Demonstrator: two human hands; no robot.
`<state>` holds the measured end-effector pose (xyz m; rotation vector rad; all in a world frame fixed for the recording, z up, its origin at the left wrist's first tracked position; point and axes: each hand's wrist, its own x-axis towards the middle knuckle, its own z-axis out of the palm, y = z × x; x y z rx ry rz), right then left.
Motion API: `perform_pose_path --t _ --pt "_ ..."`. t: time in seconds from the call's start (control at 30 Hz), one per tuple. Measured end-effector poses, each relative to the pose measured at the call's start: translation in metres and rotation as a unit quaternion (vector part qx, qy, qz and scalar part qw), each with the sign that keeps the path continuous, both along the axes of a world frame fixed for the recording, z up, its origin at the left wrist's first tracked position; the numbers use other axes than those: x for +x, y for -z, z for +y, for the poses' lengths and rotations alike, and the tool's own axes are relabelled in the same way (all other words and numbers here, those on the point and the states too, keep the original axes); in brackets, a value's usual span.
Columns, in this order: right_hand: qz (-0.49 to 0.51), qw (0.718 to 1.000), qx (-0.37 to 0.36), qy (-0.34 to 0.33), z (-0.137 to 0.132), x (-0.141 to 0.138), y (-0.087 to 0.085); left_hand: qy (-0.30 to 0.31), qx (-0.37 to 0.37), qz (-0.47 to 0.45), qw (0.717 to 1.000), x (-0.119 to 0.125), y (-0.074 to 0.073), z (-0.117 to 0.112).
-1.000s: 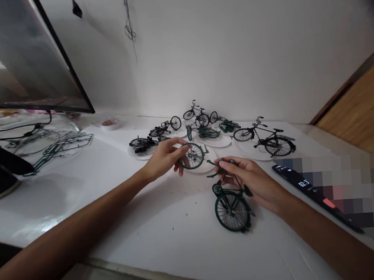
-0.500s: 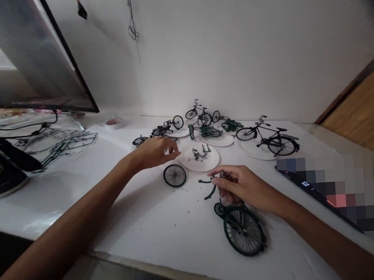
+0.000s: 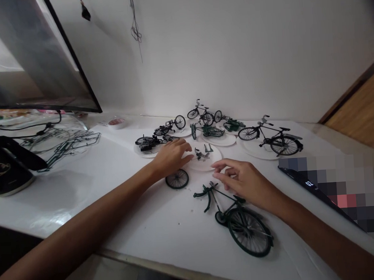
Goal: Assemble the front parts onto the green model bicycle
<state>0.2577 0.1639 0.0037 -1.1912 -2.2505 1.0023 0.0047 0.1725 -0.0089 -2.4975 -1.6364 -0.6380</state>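
Observation:
A half-built dark green model bicycle point(image 3: 239, 221) lies flat on the white table, with one wheel fitted and its fork end bare. My right hand point(image 3: 245, 181) hovers just above its frame, fingers loosely spread, holding nothing. A loose spoked wheel point(image 3: 177, 179) lies on the table to the left. My left hand point(image 3: 172, 155) rests right above that wheel, fingers reaching onto a white paper plate point(image 3: 212, 164) that holds small grey and green parts point(image 3: 202, 154). Nothing is visibly gripped in the left hand.
Several finished model bicycles point(image 3: 271, 137) stand or lie on white plates along the wall. Green plastic part frames point(image 3: 70, 145) lie at the left under a monitor point(image 3: 33, 60). A black phone point(image 3: 310, 185) lies at the right. The table edge runs close in front.
My left hand set the loose wheel down on the table and moved to the plate. My right hand let go of the half-built bicycle, which now lies flat.

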Motion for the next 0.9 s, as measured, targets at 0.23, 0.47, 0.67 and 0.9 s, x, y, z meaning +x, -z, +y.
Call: perform_pose_path --t 0.23,0.47,0.67,0.9 --pt "-0.15 0.983 0.026 -0.099 0.004 0.017 -0.012 -0.025 -0.004 -0.03 0.999 0.028 0.016 0.019" --pt "-0.19 0.976 -0.002 -0.108 -0.001 0.017 -0.014 0.017 -0.013 -0.098 0.995 0.019 0.008 0.012" --pt "-0.165 0.984 0.046 -0.04 -0.004 0.014 -0.008 0.129 -0.059 -0.205 0.968 0.022 -0.016 -0.029" --pt "-0.186 0.981 0.057 -0.018 -0.006 0.015 -0.009 0.194 -0.26 -0.229 0.918 0.028 -0.02 -0.04"
